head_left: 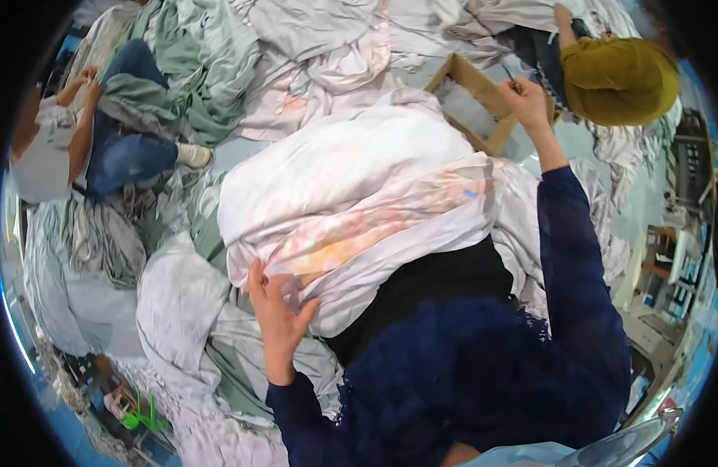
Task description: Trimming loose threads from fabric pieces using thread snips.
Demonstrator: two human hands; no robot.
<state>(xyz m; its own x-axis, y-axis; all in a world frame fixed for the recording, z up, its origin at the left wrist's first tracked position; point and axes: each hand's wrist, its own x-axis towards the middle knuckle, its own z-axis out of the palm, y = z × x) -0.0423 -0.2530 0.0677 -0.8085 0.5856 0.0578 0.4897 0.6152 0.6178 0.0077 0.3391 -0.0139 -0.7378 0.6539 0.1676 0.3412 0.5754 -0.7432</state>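
A large white cloth (336, 163) lies bunched across my lap, with a patterned band (351, 233) in pink, yellow and orange facing up. My left hand (279, 315) is at the cloth's near left edge, thumb and fingers spread apart and seemingly touching the fabric. Raised to the far right, my right hand (526, 101) is closed on a small dark tool (508, 73), too small for me to make out its kind. Just left of that hand, and partly behind it, is an open cardboard box (495, 142) with something pale inside.
Heaps of white cloth (312, 31) and green cloth (211, 62) spread around me. A person in jeans (133, 159) sits at the left, and another in a mustard top (620, 82) at the far right. Shelves (670, 257) stand along the right side.
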